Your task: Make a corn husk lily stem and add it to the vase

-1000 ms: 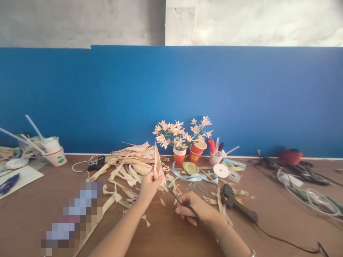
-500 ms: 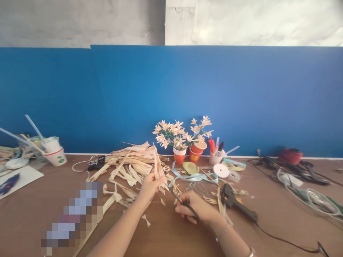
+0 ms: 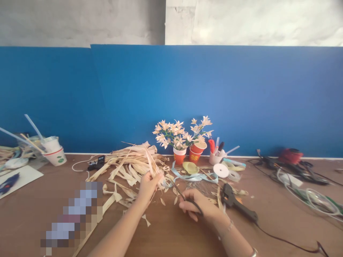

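Pinched in my left hand [image 3: 148, 186] is a pale dried husk [image 3: 152, 161], its pointed tip standing up above the fingers. My right hand [image 3: 197, 204] grips dark-handled scissors [image 3: 192, 203], whose blades point up and left toward the lower end of the husk. Small cut husk pieces [image 3: 163, 201] lie on the table under and between the hands. Behind my left hand spreads a heap of dried husks [image 3: 131, 157]. Pale husk flowers [image 3: 174, 132] stand in red paper cups [image 3: 179, 156] beyond the hands.
On the right lie a black glue gun [image 3: 237, 203] with its cable, a white roll [image 3: 221, 170] and tangled cords [image 3: 311, 196]. Blue ribbon [image 3: 197, 177] curls behind the hands. A white cup [image 3: 56, 157] with sticks stands at left. A blue panel [image 3: 171, 85] rises behind the table.
My left hand has shifted slightly left and the husk tip leans further left. My right hand has moved a little right with the scissors; another small piece shows between the hands.
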Motion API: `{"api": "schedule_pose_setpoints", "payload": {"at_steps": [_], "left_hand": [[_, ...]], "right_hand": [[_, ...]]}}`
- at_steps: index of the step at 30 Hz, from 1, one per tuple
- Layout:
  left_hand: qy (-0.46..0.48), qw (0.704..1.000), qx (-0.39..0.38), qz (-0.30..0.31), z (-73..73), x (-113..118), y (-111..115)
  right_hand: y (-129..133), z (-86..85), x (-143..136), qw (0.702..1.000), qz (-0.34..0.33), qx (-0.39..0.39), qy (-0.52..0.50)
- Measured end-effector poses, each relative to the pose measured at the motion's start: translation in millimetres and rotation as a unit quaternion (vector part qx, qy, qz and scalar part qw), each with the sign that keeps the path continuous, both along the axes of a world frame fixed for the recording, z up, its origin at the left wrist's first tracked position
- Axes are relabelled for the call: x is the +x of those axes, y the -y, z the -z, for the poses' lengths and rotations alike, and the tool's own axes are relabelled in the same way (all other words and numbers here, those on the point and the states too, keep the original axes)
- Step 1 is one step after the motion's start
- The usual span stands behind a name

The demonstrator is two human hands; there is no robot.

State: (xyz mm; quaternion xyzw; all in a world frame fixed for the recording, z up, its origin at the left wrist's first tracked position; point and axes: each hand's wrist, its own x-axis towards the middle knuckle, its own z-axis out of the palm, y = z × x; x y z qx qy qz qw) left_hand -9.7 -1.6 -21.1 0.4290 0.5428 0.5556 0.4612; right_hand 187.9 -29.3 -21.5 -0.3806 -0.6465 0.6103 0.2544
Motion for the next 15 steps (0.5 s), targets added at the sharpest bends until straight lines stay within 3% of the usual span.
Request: {"api": "schedule_pose_setpoints", "payload": {"at_steps": [4, 7, 15], "left_hand": [[-0.009, 1.000, 0.016, -0.011, -1.1, 4, 4], [-0.039, 0.998, 0.038, 0.005, -2.3, 12, 11], [-0.068, 0.985, 0.044, 0.155, 1.2, 29, 23]], "right_hand": [[-6, 6.4, -4, 0.988, 0.136, 0.065, -0.031], [-8, 9.6, -10, 0.975, 0.194, 0.094, -0.045], [-1, 5.2, -24, 0.981, 0.174, 0.079, -0.039]]}}
